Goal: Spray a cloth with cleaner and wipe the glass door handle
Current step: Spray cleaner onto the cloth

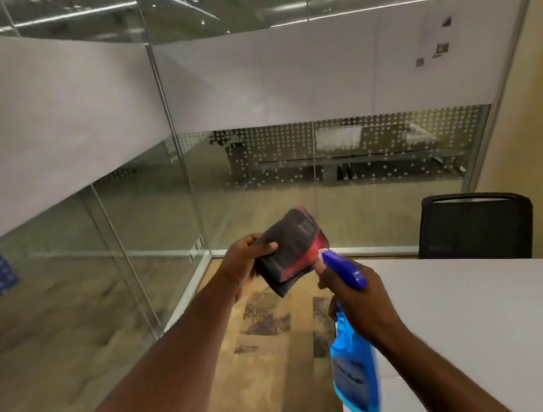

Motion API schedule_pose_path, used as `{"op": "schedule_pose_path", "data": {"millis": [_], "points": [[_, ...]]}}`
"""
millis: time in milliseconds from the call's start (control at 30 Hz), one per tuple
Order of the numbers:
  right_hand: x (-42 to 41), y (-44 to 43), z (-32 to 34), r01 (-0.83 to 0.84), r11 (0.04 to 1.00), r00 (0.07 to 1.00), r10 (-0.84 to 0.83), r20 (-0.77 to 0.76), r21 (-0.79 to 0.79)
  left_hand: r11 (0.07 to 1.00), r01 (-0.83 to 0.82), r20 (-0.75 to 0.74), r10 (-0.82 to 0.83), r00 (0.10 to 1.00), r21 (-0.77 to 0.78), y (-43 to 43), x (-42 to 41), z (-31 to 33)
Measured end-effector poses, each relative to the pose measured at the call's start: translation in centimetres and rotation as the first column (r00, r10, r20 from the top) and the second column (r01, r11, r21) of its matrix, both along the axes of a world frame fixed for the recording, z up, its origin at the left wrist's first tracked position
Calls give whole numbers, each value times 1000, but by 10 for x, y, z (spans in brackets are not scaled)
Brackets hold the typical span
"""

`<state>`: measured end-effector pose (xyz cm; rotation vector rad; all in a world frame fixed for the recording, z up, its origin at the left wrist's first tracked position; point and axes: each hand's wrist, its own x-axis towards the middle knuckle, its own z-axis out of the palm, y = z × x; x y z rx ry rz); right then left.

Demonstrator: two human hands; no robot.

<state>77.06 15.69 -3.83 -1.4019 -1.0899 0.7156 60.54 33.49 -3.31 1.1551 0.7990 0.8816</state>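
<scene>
My left hand [248, 262] grips a folded grey and red cloth [291, 250] at its left edge, holding it up in front of me. My right hand [358, 301] is wrapped around the neck of a blue spray bottle [355, 367], with a finger on the trigger. The bottle's blue nozzle [334, 261] points at the cloth, almost touching its lower right corner. The bottle's body hangs down and looks blurred. No door handle shows in the head view.
Glass partition walls [148, 222] with a frosted white band stand ahead and to the left, meeting at a corner post [179, 169]. A white table [504, 330] fills the lower right, with a black chair [473, 231] behind it. Wood-look floor [266, 362] lies beneath my arms.
</scene>
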Motion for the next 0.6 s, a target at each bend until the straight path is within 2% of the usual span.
{"op": "schedule_pose_path", "data": {"millis": [400, 500, 600], "points": [[-74, 17, 16, -137, 991, 989, 136, 58, 6, 1000, 19, 138, -19, 990, 5, -2, -44, 18], [-76, 27, 19, -117, 993, 992, 115, 54, 31, 992, 127, 223, -126, 967, 11, -2, -62, 24], [-78, 37, 25, -131, 990, 990, 127, 64, 56, 967, 247, 228, -254, 940, 60, 0, -79, 27]]}}
